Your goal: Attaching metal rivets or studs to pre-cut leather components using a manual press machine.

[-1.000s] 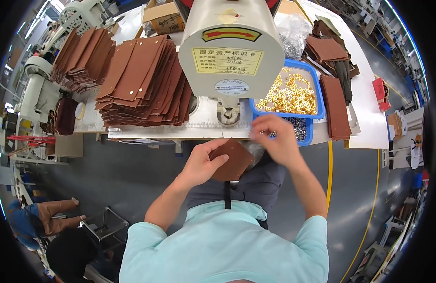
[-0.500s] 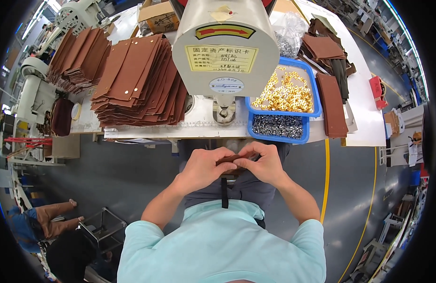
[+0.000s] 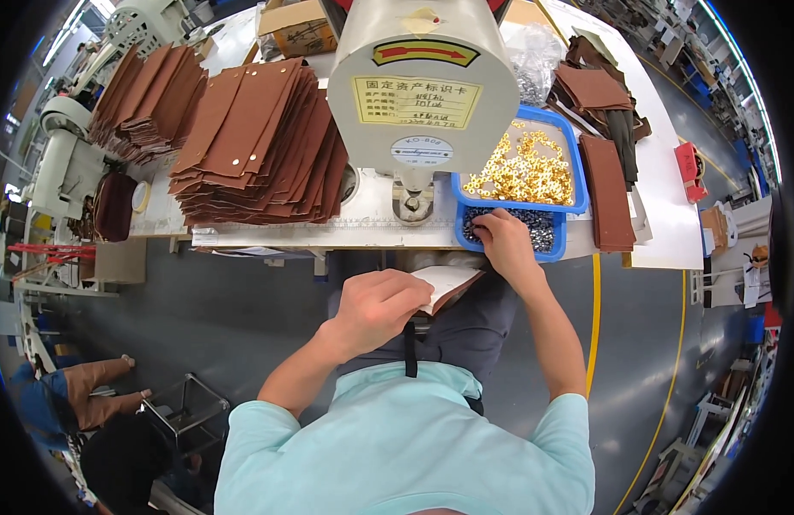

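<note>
My left hand (image 3: 381, 303) grips a brown leather piece (image 3: 453, 296) over my lap, just below the table edge. Its white face is turned up, and a brown edge shows along the right side. My right hand (image 3: 507, 240) dips into the lower blue tray (image 3: 547, 256), which holds many small dark metal fasteners (image 3: 534, 221). The right thumb and fingertips are drawn together among them; what they pinch is too small to make out. Gold ring-shaped eyelets (image 3: 521, 176) fill part of the upper blue tray (image 3: 577, 202), directly behind.
A press machine (image 3: 422, 103) stands in front of me, its lower die (image 3: 411, 206) near the table edge. Tall stacks of brown leather pieces (image 3: 251, 146) rise on the left. More brown pieces (image 3: 607, 193) lie right of the trays. Another person (image 3: 62, 399) is at far left.
My right hand has let go of the leather piece and moved forward and right into the tray of dark fasteners. The piece now shows its white face, held by my left hand alone.
</note>
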`<state>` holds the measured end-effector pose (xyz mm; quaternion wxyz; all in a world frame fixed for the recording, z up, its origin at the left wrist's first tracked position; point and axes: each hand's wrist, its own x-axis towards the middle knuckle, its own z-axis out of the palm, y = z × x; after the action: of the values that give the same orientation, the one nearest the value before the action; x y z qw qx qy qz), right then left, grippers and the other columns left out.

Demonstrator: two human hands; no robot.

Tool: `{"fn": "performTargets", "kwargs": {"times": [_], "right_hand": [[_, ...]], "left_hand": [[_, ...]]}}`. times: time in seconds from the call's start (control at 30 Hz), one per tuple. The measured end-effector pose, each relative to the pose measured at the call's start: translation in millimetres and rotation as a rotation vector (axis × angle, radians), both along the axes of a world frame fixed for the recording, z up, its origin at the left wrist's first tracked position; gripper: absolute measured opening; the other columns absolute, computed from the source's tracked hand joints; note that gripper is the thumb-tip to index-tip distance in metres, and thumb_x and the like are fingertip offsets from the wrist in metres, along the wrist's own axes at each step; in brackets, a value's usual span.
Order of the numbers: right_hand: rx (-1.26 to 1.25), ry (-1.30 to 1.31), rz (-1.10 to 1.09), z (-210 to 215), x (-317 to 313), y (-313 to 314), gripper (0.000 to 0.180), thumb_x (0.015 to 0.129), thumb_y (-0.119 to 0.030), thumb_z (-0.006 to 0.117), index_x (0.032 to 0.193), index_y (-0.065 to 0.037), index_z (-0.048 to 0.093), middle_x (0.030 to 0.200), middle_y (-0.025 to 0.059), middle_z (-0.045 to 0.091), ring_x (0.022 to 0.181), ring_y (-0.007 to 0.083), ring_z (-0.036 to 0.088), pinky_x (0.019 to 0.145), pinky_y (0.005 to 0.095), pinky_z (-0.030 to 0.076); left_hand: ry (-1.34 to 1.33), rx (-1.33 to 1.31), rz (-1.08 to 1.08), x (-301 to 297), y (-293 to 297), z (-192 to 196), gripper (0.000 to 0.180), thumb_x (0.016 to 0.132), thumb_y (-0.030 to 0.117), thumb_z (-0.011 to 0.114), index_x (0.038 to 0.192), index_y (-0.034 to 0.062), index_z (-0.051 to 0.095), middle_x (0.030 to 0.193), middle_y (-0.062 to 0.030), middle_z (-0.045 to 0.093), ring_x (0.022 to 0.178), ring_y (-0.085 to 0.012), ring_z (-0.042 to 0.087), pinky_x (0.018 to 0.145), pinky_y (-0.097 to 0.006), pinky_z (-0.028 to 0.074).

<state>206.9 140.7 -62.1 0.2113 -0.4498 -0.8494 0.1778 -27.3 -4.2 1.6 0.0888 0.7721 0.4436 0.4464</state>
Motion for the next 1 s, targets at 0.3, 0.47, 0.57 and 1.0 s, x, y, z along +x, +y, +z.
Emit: {"fn": "performTargets", "kwargs": {"times": [0.3,0.47,0.57,1.0], "right_hand": [[0.257,0.112,-0.062,-4.0,7.0,-4.6,0.008,0.085,-0.009,0.076,0.092,-0.005,0.076,0.086,0.0116,0.07,0.077,0.032,0.069,0.069,0.0411,0.057],[-0.184,0.457,-0.107,33.5,6.3,-32.3,0.01,0.088,-0.001,0.075,0.098,-0.001,0.076,0.09,0.0093,0.075,0.077,0.0171,0.073,0.068,0.0291,0.057],[-0.648,0.632,0.028,61.9,0.0,-58.9,0.011,0.09,0.003,0.071,0.101,0.002,0.076,0.095,0.0086,0.076,0.083,0.0115,0.072,0.073,0.0257,0.057],[-0.867,0.681,0.299,84.1,-9.6,-84.3,0.009,0.092,0.008,0.068,0.1,0.008,0.072,0.101,0.0158,0.074,0.089,0.0214,0.075,0.075,0.0336,0.065]], "left_hand": [[-0.042,0.147,-0.032,-6.0,-1.6,-1.3,0.018,0.067,0.003,0.078,0.081,0.0096,0.068,0.086,-0.0026,0.07,0.076,-0.0215,0.072,0.061,-0.031,0.059],[-0.045,0.228,-0.134,-5.0,-4.0,9.7,0.023,0.064,-0.002,0.079,0.082,0.0089,0.069,0.084,-0.0023,0.071,0.078,-0.0224,0.074,0.062,-0.03,0.06],[-0.053,0.191,-0.157,-2.3,-3.2,9.8,0.024,0.064,-0.001,0.08,0.083,0.0084,0.069,0.084,-0.003,0.071,0.078,-0.0227,0.074,0.062,-0.03,0.06],[-0.09,0.115,-0.108,7.4,-5.5,5.5,0.023,0.065,0.001,0.079,0.084,0.0094,0.069,0.084,-0.0016,0.069,0.069,-0.0184,0.067,0.055,-0.029,0.055]]}}
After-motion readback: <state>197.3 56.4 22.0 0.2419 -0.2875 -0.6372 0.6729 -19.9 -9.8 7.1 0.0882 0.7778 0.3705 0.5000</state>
